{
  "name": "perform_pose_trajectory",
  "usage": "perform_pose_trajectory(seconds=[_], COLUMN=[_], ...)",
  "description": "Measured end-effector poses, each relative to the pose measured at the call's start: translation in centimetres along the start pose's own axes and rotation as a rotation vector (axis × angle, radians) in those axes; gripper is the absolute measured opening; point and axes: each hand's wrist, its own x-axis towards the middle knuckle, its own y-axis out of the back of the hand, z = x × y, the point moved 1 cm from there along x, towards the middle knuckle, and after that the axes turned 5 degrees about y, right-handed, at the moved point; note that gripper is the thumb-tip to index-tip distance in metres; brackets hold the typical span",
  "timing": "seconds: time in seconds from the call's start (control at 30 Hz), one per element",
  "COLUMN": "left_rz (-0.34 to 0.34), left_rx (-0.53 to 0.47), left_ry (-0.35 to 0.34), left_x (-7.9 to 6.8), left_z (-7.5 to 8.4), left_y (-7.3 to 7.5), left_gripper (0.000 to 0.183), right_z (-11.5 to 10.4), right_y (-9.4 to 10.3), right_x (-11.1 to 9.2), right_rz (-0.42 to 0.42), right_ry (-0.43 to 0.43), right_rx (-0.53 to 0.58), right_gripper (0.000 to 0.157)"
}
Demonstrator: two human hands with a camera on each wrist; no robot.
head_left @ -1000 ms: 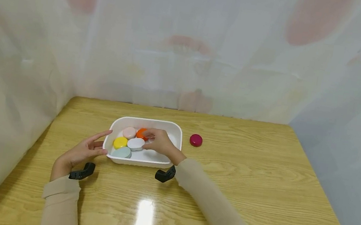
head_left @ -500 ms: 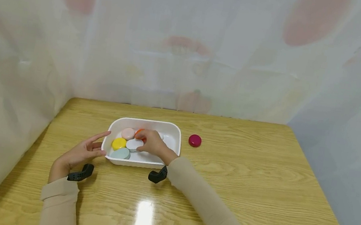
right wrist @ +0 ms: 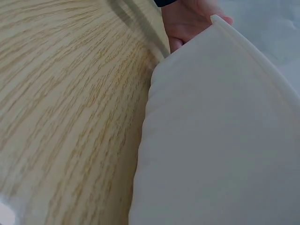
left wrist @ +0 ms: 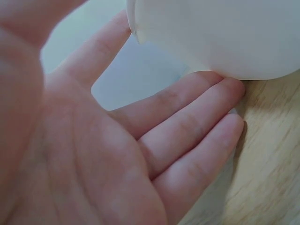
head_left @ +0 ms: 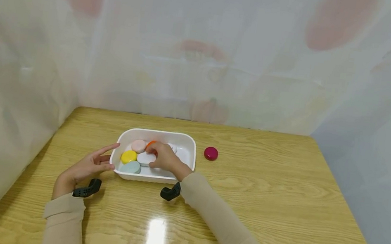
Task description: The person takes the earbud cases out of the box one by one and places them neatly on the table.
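Observation:
A white tray (head_left: 191, 155) holds several rounded, smooth pieces. In its left half lie a pale pink round piece (head_left: 138, 145), a yellow one (head_left: 129, 157), a pale green oval (head_left: 131, 166) and a white oval (head_left: 145, 158). My right hand (head_left: 168, 160) reaches inside over the front rim and pinches the white oval at its right end. An orange piece (head_left: 150, 144) behind it is partly hidden by the fingers. My left hand (head_left: 89, 166) touches the tray's left end with extended fingers (left wrist: 192, 126), thumb at the near corner.
A dark red round piece (head_left: 211, 153) lies on the wooden table (head_left: 264, 190), just right of the tray. Another small white thing (head_left: 174, 148) shows behind the right hand inside the tray. Plastic-like sheeting (head_left: 253, 84) closes off the back and both sides.
My right hand has moved left within the tray and closed in on the white oval, which shifts very slightly right. The left hand stays at the tray's left end.

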Motion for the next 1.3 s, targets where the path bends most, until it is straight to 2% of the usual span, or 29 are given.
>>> perform_pose_trajectory(seconds=[0.4,0.7,0.9,1.17,1.3], left_rz=[0.0,-0.002,0.0,-0.007,-0.008], left_rx=[0.0,0.011,0.021,0.005,0.001], left_ry=[-0.008,-0.012,-0.009,-0.008,-0.016], left_x=[0.1,0.1,0.0,0.0,0.1], left_z=[-0.2,-0.2,-0.2,-0.2,-0.2], left_y=[0.0,0.1,0.0,-0.1,-0.1], left_gripper=[0.077,0.077,0.077,0.077,0.077], right_z=[0.0,-0.3,-0.3,-0.3,-0.2], right_y=[0.1,0.4,0.9,2.1,2.8], right_x=[-0.4,-0.6,-1.2,-2.5,-3.1], right_rz=[-0.003,0.032,0.099,0.15,0.175], right_ry=[-0.066,-0.059,-0.005,0.023,0.037], right_rx=[0.051,0.043,0.203,0.434,0.471], right_gripper=[0.039,0.033,0.031,0.036,0.038])
